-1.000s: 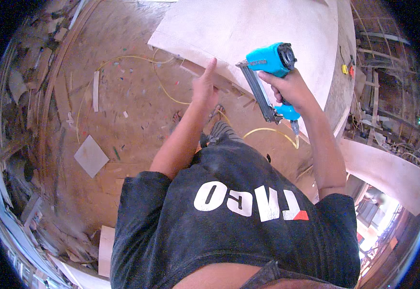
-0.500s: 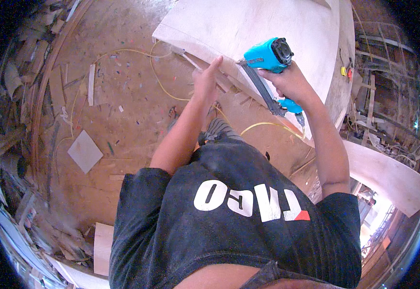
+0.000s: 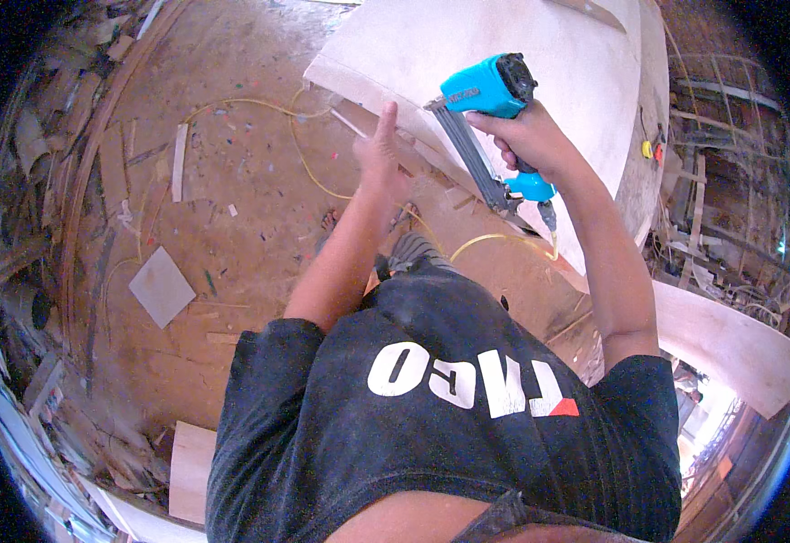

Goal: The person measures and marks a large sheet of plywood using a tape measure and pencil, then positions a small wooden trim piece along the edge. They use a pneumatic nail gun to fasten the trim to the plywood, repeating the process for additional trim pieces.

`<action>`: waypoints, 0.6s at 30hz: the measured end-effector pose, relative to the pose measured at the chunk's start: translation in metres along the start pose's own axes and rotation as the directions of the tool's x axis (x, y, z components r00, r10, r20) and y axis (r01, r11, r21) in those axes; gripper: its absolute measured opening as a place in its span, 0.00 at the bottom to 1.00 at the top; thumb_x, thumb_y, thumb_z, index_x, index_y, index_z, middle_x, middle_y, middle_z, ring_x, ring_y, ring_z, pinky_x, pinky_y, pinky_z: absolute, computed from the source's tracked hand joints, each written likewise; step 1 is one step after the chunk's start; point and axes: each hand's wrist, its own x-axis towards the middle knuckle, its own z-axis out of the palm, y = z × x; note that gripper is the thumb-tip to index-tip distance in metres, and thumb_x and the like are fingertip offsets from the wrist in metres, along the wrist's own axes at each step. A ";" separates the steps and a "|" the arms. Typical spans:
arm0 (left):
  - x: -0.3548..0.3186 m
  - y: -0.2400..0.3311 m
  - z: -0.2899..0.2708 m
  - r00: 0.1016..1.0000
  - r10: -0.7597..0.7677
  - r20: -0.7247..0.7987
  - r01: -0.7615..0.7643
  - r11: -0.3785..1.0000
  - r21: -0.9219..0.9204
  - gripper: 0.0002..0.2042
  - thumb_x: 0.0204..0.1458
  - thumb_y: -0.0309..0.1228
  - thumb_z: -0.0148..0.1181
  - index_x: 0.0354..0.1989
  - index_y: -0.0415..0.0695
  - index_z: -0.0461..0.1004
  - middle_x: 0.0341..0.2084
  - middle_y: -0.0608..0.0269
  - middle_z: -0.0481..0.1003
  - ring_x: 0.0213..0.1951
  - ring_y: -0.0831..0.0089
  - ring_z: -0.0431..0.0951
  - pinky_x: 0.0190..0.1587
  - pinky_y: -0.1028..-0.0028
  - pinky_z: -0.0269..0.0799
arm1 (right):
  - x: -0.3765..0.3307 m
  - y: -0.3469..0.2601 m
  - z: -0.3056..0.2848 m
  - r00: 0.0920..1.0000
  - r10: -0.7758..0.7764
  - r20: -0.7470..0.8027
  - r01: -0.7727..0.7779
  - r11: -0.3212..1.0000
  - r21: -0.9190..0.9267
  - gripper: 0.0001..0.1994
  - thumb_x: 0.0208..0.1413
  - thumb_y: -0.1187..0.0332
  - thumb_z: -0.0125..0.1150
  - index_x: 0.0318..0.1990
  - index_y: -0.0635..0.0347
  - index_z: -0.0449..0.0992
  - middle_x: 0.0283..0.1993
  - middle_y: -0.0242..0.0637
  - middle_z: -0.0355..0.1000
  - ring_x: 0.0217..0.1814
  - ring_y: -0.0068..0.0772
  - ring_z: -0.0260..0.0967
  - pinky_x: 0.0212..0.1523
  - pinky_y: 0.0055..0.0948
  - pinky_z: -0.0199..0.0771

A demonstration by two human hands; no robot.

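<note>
Two hands (image 3: pixel 381 149), one nail gun (image 3: pixel 485 118)

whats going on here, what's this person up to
A person stands over a large pale plywood panel in a cluttered woodshop. Their right hand grips a blue pneumatic nail gun, its nose angled down toward the panel's edge, with a yellow air hose trailing across the floor. Their left hand rests at the panel's edge beside the gun. Wood scraps litter the floor.
</note>
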 end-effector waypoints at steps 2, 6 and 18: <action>0.011 0.011 0.002 0.990 0.133 -0.040 -0.132 0.991 0.019 0.33 0.55 0.42 0.75 0.63 0.36 0.68 0.52 0.54 0.75 0.48 0.61 0.80 0.47 0.57 0.79 | 0.003 -0.009 0.003 0.999 -0.038 0.003 0.038 0.999 -0.020 0.18 0.57 0.53 0.75 0.31 0.54 0.75 0.19 0.24 0.65 0.16 0.16 0.62 0.18 0.22 0.64; 0.028 0.031 0.001 0.963 0.269 0.034 -0.269 0.963 -0.010 0.34 0.56 0.42 0.75 0.65 0.35 0.67 0.54 0.54 0.75 0.51 0.58 0.79 0.50 0.55 0.79 | 0.007 -0.023 0.006 1.000 -0.026 0.007 0.026 0.998 -0.062 0.18 0.57 0.53 0.76 0.29 0.54 0.74 0.18 0.24 0.65 0.16 0.17 0.62 0.18 0.22 0.65; 0.027 0.042 -0.002 0.970 0.229 0.075 -0.227 0.973 -0.035 0.29 0.57 0.39 0.73 0.61 0.36 0.68 0.49 0.55 0.76 0.48 0.60 0.81 0.47 0.57 0.80 | 0.013 -0.023 0.008 0.993 -0.117 -0.003 0.114 0.970 -0.216 0.19 0.55 0.50 0.75 0.35 0.58 0.81 0.19 0.34 0.72 0.17 0.26 0.71 0.21 0.34 0.72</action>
